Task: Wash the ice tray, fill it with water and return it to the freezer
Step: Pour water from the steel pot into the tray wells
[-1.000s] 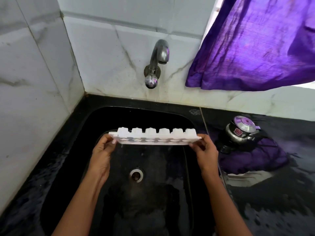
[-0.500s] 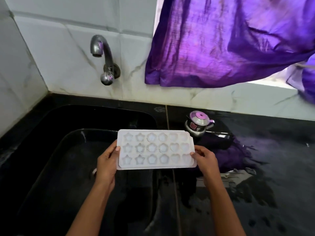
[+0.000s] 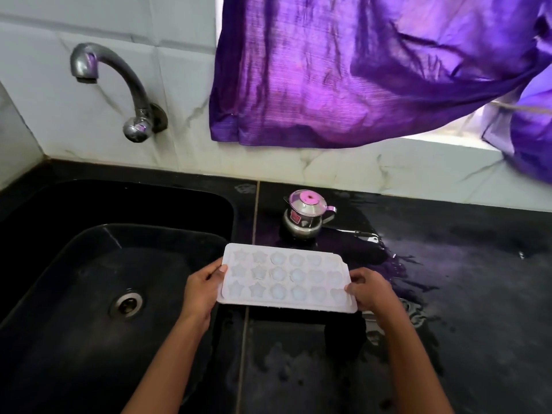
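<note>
A purple curtain (image 3: 358,70) hangs across the far right, over the white tiled wall. Below it the wet black tabletop (image 3: 478,294) fills the right side, and a black sink (image 3: 89,240) fills the left. A curved metal tap (image 3: 119,85) juts from the far wall above the sink. The white ice tray (image 3: 283,279), with 3 rows of 6 cavities facing up, sits level over the sink's right rim and the tabletop edge. The left hand (image 3: 200,291) grips its left end and the right hand (image 3: 372,291) its right end, thumbs on top and fingers curled underneath. A small steel pot (image 3: 306,216) stands just beyond the tray. The drain (image 3: 127,303) lies in the sink floor.
</note>
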The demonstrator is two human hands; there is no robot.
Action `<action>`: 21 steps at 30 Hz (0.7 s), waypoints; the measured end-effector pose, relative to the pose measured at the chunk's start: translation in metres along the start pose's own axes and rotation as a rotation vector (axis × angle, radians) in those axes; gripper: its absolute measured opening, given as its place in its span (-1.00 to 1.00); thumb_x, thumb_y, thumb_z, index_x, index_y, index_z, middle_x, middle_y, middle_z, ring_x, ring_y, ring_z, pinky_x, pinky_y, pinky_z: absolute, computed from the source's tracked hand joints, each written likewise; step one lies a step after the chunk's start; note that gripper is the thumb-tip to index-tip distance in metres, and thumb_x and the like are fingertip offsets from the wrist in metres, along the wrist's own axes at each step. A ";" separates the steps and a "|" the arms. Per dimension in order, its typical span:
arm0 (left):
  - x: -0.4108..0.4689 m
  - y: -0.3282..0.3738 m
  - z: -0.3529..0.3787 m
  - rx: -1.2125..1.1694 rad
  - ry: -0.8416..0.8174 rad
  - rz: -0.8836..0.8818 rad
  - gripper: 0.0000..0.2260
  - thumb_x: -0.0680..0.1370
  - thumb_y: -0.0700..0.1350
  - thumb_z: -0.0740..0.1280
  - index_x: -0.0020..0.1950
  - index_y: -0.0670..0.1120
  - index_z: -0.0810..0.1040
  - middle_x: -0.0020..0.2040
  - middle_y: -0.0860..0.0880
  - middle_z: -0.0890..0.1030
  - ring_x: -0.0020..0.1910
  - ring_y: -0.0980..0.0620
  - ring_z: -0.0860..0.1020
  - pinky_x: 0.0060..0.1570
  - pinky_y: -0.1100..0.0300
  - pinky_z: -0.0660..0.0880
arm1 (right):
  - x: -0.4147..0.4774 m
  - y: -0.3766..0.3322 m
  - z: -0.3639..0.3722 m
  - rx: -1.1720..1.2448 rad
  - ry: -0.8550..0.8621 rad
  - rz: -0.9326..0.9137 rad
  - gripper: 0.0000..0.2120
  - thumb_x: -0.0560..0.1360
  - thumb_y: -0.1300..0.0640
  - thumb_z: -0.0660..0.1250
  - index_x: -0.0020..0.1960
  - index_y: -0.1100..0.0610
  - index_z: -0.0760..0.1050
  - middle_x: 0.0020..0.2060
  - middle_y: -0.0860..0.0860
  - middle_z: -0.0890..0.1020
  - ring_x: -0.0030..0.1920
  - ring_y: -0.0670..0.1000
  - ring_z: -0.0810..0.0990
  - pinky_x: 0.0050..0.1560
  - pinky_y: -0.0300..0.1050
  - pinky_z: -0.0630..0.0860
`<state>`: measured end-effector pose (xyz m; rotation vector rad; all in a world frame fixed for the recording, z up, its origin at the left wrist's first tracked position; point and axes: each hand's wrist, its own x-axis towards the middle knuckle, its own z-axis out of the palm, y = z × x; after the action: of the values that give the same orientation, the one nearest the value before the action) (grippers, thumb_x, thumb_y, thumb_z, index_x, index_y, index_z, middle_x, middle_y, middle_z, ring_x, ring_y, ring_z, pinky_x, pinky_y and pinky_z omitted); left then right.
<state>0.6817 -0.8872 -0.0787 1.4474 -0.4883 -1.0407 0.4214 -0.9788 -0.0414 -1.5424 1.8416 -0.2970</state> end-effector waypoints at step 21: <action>0.019 -0.001 0.007 0.543 0.230 0.214 -0.71 0.53 -0.03 0.31 0.24 -0.05 0.54 0.17 -0.17 0.53 0.21 -0.15 0.47 0.23 -0.12 0.42 | 0.005 0.003 -0.013 0.037 0.188 -0.145 -0.74 0.52 0.12 0.29 0.19 0.16 0.50 -0.03 0.10 0.60 0.02 0.10 0.54 0.00 -0.13 0.39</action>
<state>0.6852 -0.9067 -0.0850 1.9151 -0.7771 -0.5786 0.4107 -0.9863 -0.0354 -1.6738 1.8571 -0.5569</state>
